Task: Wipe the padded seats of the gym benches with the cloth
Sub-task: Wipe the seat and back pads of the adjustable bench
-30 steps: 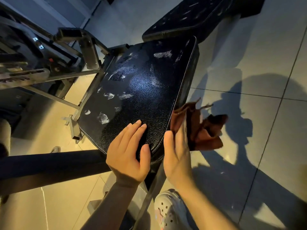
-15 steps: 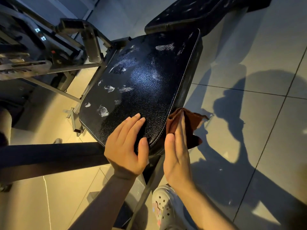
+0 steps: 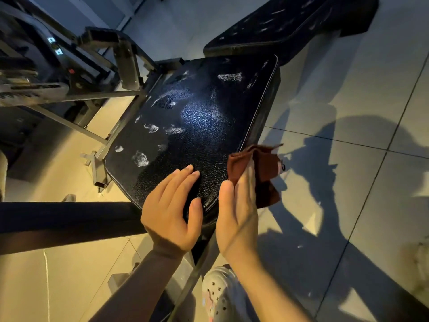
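A black, pebbled-leather padded bench seat [image 3: 197, 126], smudged with whitish marks, tilts on its frame. A crumpled rust-brown cloth [image 3: 260, 168] hangs against the seat's right edge.

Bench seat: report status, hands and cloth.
Left hand flat on seat, near edge. Right hand presses cloth against seat's right side. White smudges on top, unwiped. Nothing in the way.

Glossy, grained black leatherette seat [image 3: 197, 126], soft brown cloth [image 3: 262, 168], matt metal frame [image 3: 126, 63], smooth floor tiles [image 3: 348, 89].
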A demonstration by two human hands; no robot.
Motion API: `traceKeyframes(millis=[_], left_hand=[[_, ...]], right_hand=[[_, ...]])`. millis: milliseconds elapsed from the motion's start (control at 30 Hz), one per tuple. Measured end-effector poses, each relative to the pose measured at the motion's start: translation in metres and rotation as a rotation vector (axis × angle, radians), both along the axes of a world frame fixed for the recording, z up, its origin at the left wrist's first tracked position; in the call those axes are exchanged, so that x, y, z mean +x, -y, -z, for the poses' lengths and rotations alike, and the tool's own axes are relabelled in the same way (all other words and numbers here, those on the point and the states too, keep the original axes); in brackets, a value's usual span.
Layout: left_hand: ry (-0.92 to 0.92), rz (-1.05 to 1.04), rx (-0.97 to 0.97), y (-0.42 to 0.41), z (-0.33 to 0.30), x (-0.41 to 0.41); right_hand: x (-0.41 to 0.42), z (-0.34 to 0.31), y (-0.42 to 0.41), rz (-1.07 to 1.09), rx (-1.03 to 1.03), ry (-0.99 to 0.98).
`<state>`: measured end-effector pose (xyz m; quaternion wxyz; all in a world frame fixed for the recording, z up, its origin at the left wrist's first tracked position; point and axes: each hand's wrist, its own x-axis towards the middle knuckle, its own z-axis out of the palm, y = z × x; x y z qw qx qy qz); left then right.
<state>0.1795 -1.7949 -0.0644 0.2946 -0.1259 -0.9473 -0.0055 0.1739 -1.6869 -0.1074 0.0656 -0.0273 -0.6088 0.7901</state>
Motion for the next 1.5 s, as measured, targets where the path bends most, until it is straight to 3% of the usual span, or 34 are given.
traceKeyframes(millis=[100,333,633,800,967,1267,1500], left_hand=[[0.005,-0.02,0.023,-0.003,0.0,0.001],[-0.03,-0.009,0.032,0.0,0.005,-0.001],[-0.052,0.0,-0.006,0.003,0.006,-0.003],[-0.064,0.003,0.016,0.004,0.008,-0.003],[-0.049,-0.001,-0.01,0.005,0.006,-0.003],[-0.024,-0.039,-0.007,0.0,0.002,-0.001],[-0.045,-0.029,0.016,0.002,0.006,-0.001]], right_hand=[[-0.015,-0.005,-0.006,-0.003,-0.01,0.037],[-0.137,-0.01,-0.054,-0.035,-0.138,0.153],[-0.037,0.007,-0.012,0.008,-0.012,0.073],[-0.109,0.003,-0.033,-0.004,-0.069,0.178],[-0.165,0.005,-0.046,0.07,-0.021,0.134],[-0.064,0.015,-0.032,-0.05,0.027,0.023],[-0.14,0.002,-0.054,-0.05,-0.018,0.088]])
